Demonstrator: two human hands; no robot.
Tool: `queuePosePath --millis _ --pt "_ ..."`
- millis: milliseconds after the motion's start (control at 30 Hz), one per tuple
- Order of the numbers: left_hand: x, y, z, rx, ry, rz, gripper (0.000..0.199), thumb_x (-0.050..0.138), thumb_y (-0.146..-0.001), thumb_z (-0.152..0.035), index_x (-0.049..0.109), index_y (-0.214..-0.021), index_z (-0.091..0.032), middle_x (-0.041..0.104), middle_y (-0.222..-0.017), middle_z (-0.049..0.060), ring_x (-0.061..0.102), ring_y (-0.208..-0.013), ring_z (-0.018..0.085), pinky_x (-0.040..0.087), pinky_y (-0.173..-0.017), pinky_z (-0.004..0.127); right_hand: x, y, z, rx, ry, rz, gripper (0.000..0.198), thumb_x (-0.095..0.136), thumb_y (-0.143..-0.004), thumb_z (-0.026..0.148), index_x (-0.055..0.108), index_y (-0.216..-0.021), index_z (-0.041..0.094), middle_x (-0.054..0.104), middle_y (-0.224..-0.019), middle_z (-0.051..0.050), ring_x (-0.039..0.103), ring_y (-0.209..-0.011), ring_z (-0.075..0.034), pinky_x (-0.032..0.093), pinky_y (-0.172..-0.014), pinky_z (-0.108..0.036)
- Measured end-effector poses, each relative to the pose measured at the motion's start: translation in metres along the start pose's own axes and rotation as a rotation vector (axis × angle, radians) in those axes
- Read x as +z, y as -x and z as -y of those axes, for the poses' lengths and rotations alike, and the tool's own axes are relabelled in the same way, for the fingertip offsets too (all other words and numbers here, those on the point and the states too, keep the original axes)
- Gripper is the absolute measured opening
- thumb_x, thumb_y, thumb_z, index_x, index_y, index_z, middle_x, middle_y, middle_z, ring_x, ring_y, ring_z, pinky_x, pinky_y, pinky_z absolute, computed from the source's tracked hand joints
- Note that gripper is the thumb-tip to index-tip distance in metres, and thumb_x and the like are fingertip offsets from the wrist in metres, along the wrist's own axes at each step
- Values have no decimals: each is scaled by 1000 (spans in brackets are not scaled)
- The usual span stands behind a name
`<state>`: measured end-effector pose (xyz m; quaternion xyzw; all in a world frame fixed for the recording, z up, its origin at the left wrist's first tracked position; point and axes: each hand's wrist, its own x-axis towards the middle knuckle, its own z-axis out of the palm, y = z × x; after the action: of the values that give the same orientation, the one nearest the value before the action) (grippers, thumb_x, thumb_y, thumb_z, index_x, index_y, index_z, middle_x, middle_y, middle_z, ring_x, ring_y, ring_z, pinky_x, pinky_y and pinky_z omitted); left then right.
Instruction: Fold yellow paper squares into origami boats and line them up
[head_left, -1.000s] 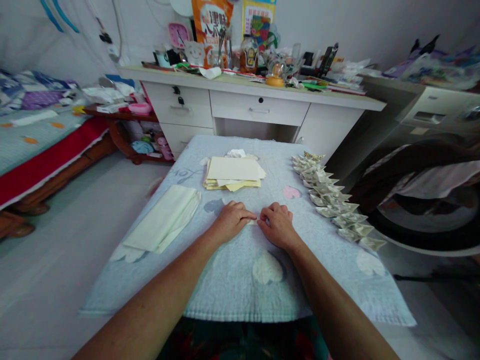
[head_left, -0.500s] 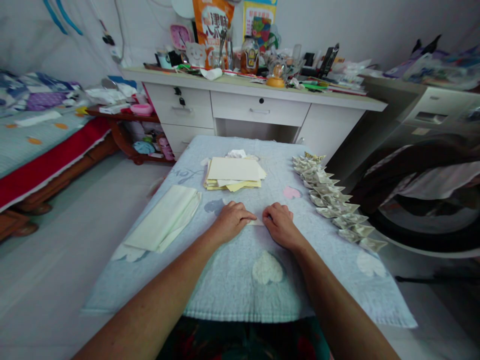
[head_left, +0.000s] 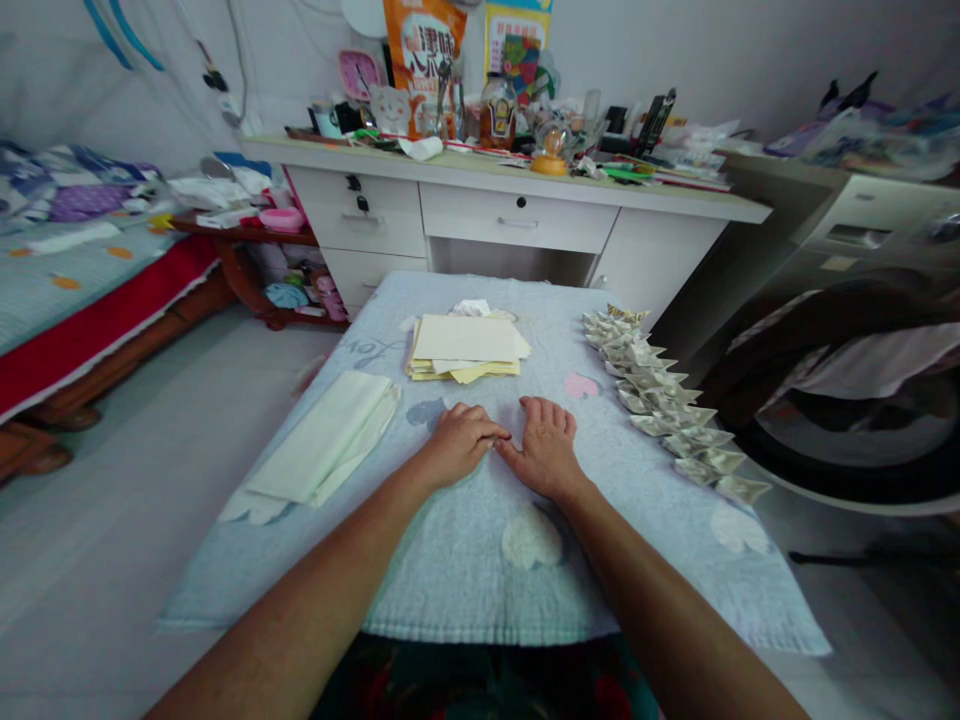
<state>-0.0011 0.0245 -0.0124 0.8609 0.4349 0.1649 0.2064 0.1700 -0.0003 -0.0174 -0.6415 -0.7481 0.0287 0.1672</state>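
Note:
My left hand (head_left: 463,446) rests on the cloth with its fingers curled and pressed together, holding the left end of a small piece of paper. That paper is almost wholly hidden under my hands now. Right beside it, my right hand (head_left: 545,447) lies flat, palm down, fingers stretched forward, its thumb meeting the left fingertips over the paper. Beyond both hands is a stack of cream and yellow paper (head_left: 471,340). To the left lies a folded pale sheet (head_left: 330,432). Several folded paper shapes (head_left: 654,390), pointed like boats, stand in rows on the right.
A pale blue patterned cloth (head_left: 450,580) covers the table. Behind it stands a white desk (head_left: 517,205) crowded with a jar (head_left: 498,112), bags and small items. A bed (head_left: 67,270) is at the left, a washing machine (head_left: 847,230) at the right.
My right hand has gone from curled fingers to lying flat, its thumb moving left to my left fingertips. The strip of paper that showed between my hands is now covered.

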Motion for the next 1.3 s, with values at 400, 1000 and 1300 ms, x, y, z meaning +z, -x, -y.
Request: queuePosePath --millis 400,1000,1300 --pt "1 2 2 4 -6 14 30 50 -90 -24 69 -112 -32 59 -92 4 48 -94 21 37 -87 34 -4 -1 -16 20 -5 91 78 57 -79 55 30 -143 20 43 -137 -16 36 -124 -33 23 -103 -53" --pt "2 3 5 26 -2 16 33 50 -89 -21 69 -114 -32 59 -94 5 48 -93 20 36 -87 35 -14 2 -29 -22 -97 100 66 55 -81 45 38 -138 16 44 -137 -15 37 -125 -31 27 -104 -48" --pt "0 3 -2 -54 107 -96 40 56 -80 -15 61 -119 -25 63 -88 1 51 -90 20 37 -86 34 -6 -1 -13 -43 -37 75 70 56 -80 48 36 -138 15 46 -135 -15 39 -121 -32 24 -104 -49"
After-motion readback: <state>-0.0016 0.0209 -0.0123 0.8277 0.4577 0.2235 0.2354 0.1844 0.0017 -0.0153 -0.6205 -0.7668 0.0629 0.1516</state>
